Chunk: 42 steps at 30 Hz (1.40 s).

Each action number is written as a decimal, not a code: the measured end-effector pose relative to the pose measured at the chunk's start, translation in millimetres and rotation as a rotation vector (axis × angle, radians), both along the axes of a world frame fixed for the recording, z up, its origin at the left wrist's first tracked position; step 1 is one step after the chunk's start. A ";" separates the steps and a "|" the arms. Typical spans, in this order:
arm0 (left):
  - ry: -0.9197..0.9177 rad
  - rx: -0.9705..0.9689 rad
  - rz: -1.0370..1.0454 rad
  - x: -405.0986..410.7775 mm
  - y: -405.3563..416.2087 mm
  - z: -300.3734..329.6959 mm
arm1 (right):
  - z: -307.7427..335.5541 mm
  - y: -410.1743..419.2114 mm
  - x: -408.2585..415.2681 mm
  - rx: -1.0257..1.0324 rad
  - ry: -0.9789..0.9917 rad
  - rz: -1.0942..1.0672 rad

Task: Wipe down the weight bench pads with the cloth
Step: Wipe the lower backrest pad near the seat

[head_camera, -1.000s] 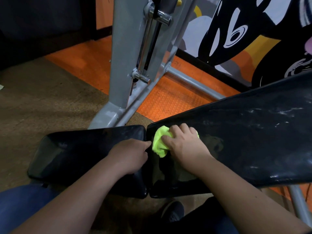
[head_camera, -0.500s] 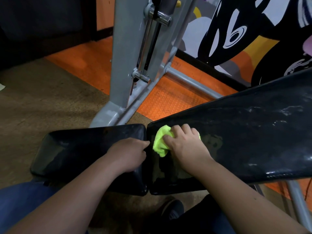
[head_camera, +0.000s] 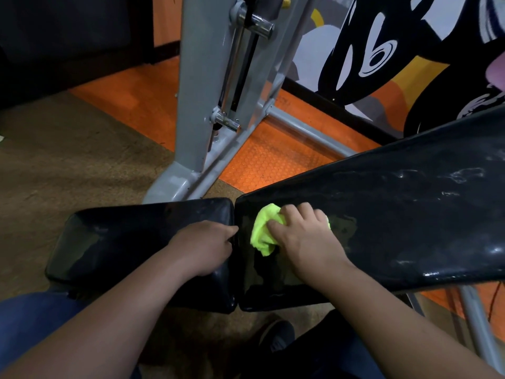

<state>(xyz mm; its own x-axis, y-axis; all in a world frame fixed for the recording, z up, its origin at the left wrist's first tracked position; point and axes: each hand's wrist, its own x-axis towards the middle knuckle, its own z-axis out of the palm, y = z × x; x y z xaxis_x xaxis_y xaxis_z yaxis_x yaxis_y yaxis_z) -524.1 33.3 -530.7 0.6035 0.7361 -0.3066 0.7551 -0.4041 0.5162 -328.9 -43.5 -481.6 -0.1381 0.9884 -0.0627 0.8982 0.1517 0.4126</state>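
Barely moved: right hand (head_camera: 306,239) still grips cloth (head_camera: 263,231) on back pad (head_camera: 396,214) near seam; left hand (head_camera: 203,246), fingers curled, rests on seat pad (head_camera: 114,242). Upper back pad looks smudged, prob. unwiped.

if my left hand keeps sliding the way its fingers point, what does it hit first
Probably the back pad: the left hand rests on the seat pad, fingertips at the gap between pads. The cloth lies just past that edge.

right hand (head_camera: 306,239) and cloth (head_camera: 263,231) barely shifted
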 end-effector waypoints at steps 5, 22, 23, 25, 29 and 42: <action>-0.011 0.009 -0.008 0.8 -1.4 -0.8 | -4.7 -18.3 10.0 -0.003 0.039 0.134; -0.032 -0.016 -0.025 1.1 -0.9 -3.0 | -7.7 -39.3 13.2 -0.034 0.068 0.254; -0.032 -0.013 -0.025 0.6 0.1 -3.7 | -5.3 -36.4 13.7 -0.005 0.073 0.216; -0.019 -0.008 -0.024 1.1 0.7 -4.1 | -5.3 -31.0 7.6 0.029 0.083 0.139; -0.008 -0.026 -0.030 1.9 -2.6 -4.3 | -16.0 -48.0 4.9 -0.019 0.061 0.304; 0.005 -0.011 -0.023 0.8 -1.2 -4.8 | -9.4 -53.1 11.7 0.035 0.083 0.237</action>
<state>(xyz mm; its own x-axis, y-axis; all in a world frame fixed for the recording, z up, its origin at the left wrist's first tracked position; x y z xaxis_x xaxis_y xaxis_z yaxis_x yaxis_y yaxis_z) -523.3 32.1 -535.4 0.6184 0.7187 -0.3179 0.7484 -0.4153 0.5171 -317.2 -96.6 -491.0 -0.3694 0.9292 -0.0084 0.8701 0.3491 0.3479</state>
